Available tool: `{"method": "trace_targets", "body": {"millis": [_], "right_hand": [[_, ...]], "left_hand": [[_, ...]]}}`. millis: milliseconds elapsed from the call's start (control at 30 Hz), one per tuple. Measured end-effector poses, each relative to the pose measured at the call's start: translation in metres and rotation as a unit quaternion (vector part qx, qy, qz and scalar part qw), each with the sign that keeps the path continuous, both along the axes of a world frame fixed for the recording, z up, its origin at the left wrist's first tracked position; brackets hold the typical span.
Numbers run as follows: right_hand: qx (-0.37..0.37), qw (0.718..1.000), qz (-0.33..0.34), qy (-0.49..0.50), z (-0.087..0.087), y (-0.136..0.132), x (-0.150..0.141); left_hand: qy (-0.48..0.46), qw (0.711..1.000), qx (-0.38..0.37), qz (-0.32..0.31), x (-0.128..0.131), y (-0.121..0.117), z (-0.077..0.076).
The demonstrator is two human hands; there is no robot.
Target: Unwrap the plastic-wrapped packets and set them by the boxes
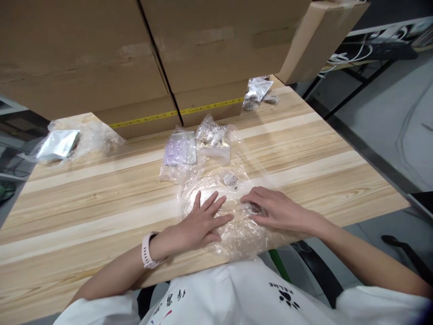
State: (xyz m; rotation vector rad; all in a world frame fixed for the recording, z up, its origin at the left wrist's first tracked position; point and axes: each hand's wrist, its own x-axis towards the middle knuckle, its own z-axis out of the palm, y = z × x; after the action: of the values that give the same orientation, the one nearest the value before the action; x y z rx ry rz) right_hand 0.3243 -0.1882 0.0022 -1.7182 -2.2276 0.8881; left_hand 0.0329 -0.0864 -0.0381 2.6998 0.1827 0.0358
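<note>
Head view: the lettering we can best make out is on our white shirt [216, 293], where it appears to read KELME beside a black paw mark; the characters on its left side are too partial for us to read. The yellow tape [149, 118] along the cardboard boxes [84, 54] carries dark print too small to read.

Our left hand [204, 221], with a pale pink band [146, 251] at the wrist, lies with its fingers spread wide on the clear film [237, 234], gripping nothing. Our right hand [270, 210] has its fingers curled around a small wrapped piece [253, 208] at the right part of the film, near the near edge of the counter [118, 189].

A round silvery piece [230, 179] lies beyond, between our hands. Farther off stand in our way a purple packet [176, 150] and, just right of it, a wrapped bundle [214, 140]. We see a silver packet [58, 144] at far left, another shiny packet [259, 89] at far right, and the boxes closing off the far side.
</note>
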Motion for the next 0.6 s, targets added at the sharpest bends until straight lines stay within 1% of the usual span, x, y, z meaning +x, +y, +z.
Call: {"method": "trace_targets", "body": {"millis": [67, 100, 133, 200, 267, 333, 400, 433, 533, 600], "right_hand": [[-0.054, 0.993, -0.052, 0.094, 0.012, 0.006, 0.011], [-0.062, 0.986, -0.083, 0.133, 0.018, 0.012, 0.014], [-0.054, 0.979, -0.115, 0.16, 0.023, 0.018, 0.015], [-0.009, 0.974, -0.161, 0.16, 0.029, 0.035, 0.009], [0.029, 0.98, -0.169, 0.098, 0.027, 0.054, -0.005], [0.044, 0.99, -0.131, 0.005, 0.02, 0.071, -0.023], [0.054, 0.994, -0.067, -0.074, 0.011, 0.083, -0.038], [0.058, 0.993, -0.036, -0.097, 0.007, 0.088, -0.044], [0.064, 0.991, 0.025, -0.113, 0.001, 0.094, -0.049], [0.066, 0.994, 0.04, -0.077, 0.0, 0.094, -0.047]], "left_hand": [[0.01, 1.0, -0.023, -0.003, -0.003, 0.003, -0.005], [0.012, 0.999, -0.034, -0.002, -0.004, 0.004, -0.006], [0.014, 0.999, -0.042, 0.0, -0.004, 0.005, -0.006], [0.018, 0.998, -0.052, 0.004, -0.002, 0.005, -0.003], [0.023, 0.998, -0.056, 0.005, -0.001, 0.004, 0.001], [0.021, 0.998, -0.056, 0.009, 0.0, 0.003, 0.004], [0.007, 0.998, -0.058, 0.018, -0.001, 0.002, 0.005], [-0.006, 0.998, -0.06, 0.024, -0.001, 0.002, 0.004], [-0.066, 0.993, -0.084, 0.057, -0.002, 0.0, -0.002], [-0.125, 0.982, -0.112, 0.085, -0.001, -0.001, -0.007]]}}
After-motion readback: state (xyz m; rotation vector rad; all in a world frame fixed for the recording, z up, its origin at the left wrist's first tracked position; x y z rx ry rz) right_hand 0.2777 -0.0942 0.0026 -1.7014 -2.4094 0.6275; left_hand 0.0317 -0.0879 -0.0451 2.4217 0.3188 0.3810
